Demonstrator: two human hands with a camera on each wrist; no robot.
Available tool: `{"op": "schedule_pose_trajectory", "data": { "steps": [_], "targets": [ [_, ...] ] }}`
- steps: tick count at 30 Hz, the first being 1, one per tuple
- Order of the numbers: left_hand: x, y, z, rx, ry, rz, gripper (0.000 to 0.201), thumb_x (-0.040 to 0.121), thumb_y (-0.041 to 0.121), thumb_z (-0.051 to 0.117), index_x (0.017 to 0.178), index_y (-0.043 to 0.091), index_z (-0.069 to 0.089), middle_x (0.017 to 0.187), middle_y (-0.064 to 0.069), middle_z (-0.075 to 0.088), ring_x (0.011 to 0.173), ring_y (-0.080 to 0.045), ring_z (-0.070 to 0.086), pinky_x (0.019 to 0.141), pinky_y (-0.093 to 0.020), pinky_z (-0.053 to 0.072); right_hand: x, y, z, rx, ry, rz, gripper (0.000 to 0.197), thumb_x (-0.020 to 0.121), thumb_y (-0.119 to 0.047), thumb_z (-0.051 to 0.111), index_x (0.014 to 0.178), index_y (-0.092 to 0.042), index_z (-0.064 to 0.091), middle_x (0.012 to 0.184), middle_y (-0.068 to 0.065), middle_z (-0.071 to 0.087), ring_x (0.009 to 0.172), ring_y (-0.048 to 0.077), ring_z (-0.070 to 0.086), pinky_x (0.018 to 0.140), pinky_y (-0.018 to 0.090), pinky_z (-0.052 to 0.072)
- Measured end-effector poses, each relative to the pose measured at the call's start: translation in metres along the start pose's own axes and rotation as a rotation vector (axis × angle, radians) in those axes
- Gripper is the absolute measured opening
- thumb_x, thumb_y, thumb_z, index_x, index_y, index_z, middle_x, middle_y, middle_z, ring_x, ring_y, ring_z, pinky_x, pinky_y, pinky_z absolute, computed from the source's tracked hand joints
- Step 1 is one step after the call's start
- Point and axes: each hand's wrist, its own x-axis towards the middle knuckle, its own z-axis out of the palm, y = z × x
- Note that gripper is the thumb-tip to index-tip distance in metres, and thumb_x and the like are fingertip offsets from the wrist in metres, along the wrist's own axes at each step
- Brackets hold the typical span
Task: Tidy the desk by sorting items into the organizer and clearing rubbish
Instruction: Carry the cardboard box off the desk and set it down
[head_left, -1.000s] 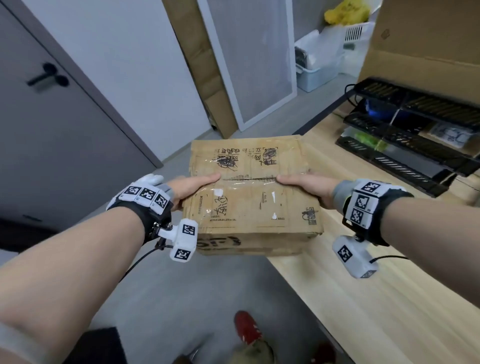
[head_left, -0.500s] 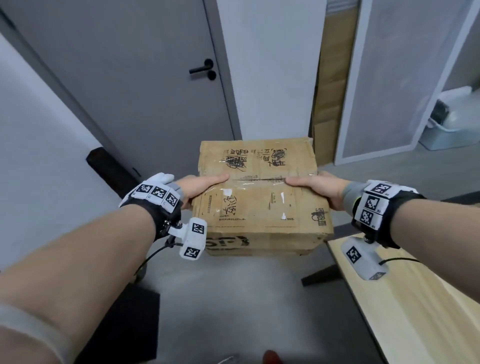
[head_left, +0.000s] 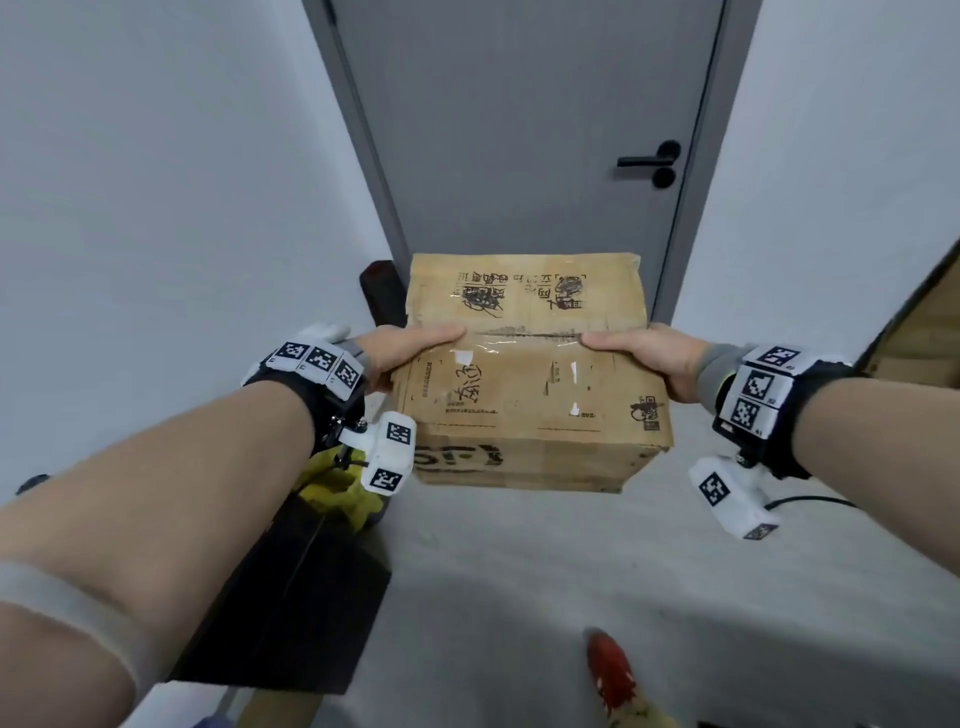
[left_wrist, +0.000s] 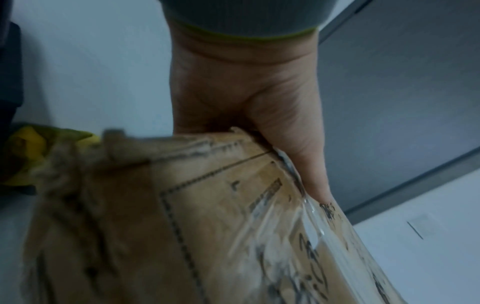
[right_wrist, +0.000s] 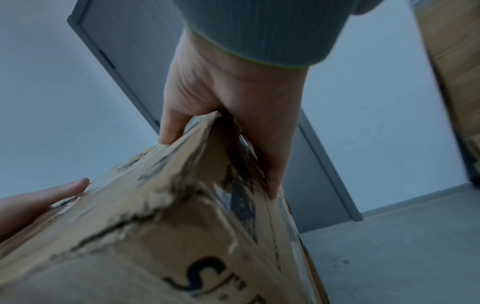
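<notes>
Gripping a worn brown cardboard box (head_left: 530, 374) at opposite sides, the left hand (head_left: 400, 348) and right hand (head_left: 654, 356) are curled over its top edges, thumbs uppermost; grey floor (head_left: 597, 561) lies open beneath them.

Grey floor (head_left: 545, 597), smooth, running up to the closed door (head_left: 519, 130) and the pale walls. On it, left: a black bin (head_left: 291, 587) with a yellow bag (head_left: 337, 493) showing at its top. Near bottom edge, a red shoe (head_left: 613, 675), blurred. Thin black cable (head_left: 810, 500) trails at right; whether it touches the floor is unclear.
</notes>
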Motion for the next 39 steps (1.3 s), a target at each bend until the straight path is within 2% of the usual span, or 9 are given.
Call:
{"op": "schedule_pose_trajectory", "data": {
  "steps": [9,12,17,22,26,28,31,34,39],
  "targets": [
    [0.083,0.02,-0.07,-0.202,0.142,-0.046,0.071,0.067,0.057,0.082,0.12,0.013,0.065,0.105,-0.006,0.076,0.098,-0.022,0.073,0.095,-0.043,0.055,0.164,-0.104,0.017,-0.13,-0.199,-0.024,0.051,0.077,-0.031,0.082,0.122,-0.014,0.065,0.104,0.01,0.076,0.092,0.027,0.075,0.077,0.043,0.06],
    [0.111,0.011,-0.097,-0.288,0.194,-0.06,0.07,0.065,0.053,0.085,0.118,0.011,0.065,0.103,-0.007,0.076,0.096,-0.023,0.074,0.092,-0.044,0.056,0.217,-0.132,0.04,-0.179,-0.248,-0.015,0.051,0.077,-0.029,0.083,0.122,-0.014,0.064,0.103,0.01,0.077,0.091,0.028,0.075,0.075,0.043,0.06],
    [0.181,-0.019,-0.157,-0.393,0.262,-0.125,0.078,0.056,0.051,0.09,0.117,0.01,0.065,0.102,-0.008,0.076,0.094,-0.025,0.074,0.09,-0.045,0.057,0.327,-0.162,0.099,-0.275,-0.327,0.025,0.052,0.073,-0.028,0.085,0.12,-0.016,0.065,0.101,0.011,0.077,0.092,0.031,0.074,0.084,0.053,0.058],
    [0.289,-0.062,-0.222,-0.471,0.277,-0.172,0.083,0.045,0.052,0.094,0.113,0.012,0.068,0.101,-0.008,0.076,0.093,-0.027,0.074,0.088,-0.048,0.057,0.457,-0.178,0.163,-0.351,-0.358,0.082,0.052,0.072,-0.026,0.085,0.12,-0.019,0.064,0.101,0.008,0.077,0.095,0.029,0.072,0.076,0.045,0.059],
    [0.364,-0.097,-0.252,-0.547,0.3,-0.246,0.076,0.05,0.046,0.095,0.112,0.013,0.068,0.103,-0.005,0.076,0.095,-0.025,0.073,0.087,-0.047,0.058,0.554,-0.18,0.205,-0.4,-0.434,0.141,0.062,0.069,-0.022,0.086,0.125,-0.021,0.06,0.106,0.01,0.075,0.096,0.03,0.073,0.068,0.043,0.06],
    [0.403,-0.119,-0.262,-0.602,0.303,-0.294,0.085,0.04,0.05,0.097,0.111,0.013,0.069,0.103,-0.004,0.076,0.095,-0.025,0.073,0.087,-0.046,0.058,0.603,-0.177,0.226,-0.434,-0.49,0.168,0.064,0.069,-0.02,0.086,0.127,-0.021,0.059,0.108,0.011,0.075,0.097,0.031,0.073,0.072,0.046,0.06],
    [0.417,-0.136,-0.249,-0.617,0.252,-0.31,0.097,0.027,0.054,0.098,0.111,0.015,0.069,0.101,-0.002,0.077,0.093,-0.023,0.074,0.087,-0.046,0.058,0.621,-0.158,0.224,-0.486,-0.523,0.187,0.079,0.057,-0.026,0.094,0.128,-0.022,0.059,0.111,0.009,0.074,0.101,0.031,0.071,0.083,0.052,0.058],
    [0.461,-0.167,-0.251,-0.682,0.271,-0.388,0.097,0.028,0.053,0.097,0.113,0.018,0.067,0.102,-0.001,0.076,0.094,-0.021,0.073,0.087,-0.046,0.059,0.683,-0.138,0.248,-0.563,-0.583,0.243,0.091,0.045,-0.034,0.098,0.127,-0.025,0.06,0.113,0.007,0.074,0.105,0.03,0.07,0.09,0.055,0.055],
    [0.547,-0.223,-0.229,-0.824,0.37,-0.486,0.093,0.033,0.048,0.097,0.115,0.017,0.067,0.106,0.0,0.075,0.101,-0.02,0.07,0.092,-0.044,0.056,0.806,-0.091,0.291,-0.663,-0.676,0.336,0.092,0.046,-0.033,0.099,0.128,-0.031,0.057,0.116,0.005,0.073,0.107,0.028,0.069,0.093,0.055,0.054]
  ]
}}
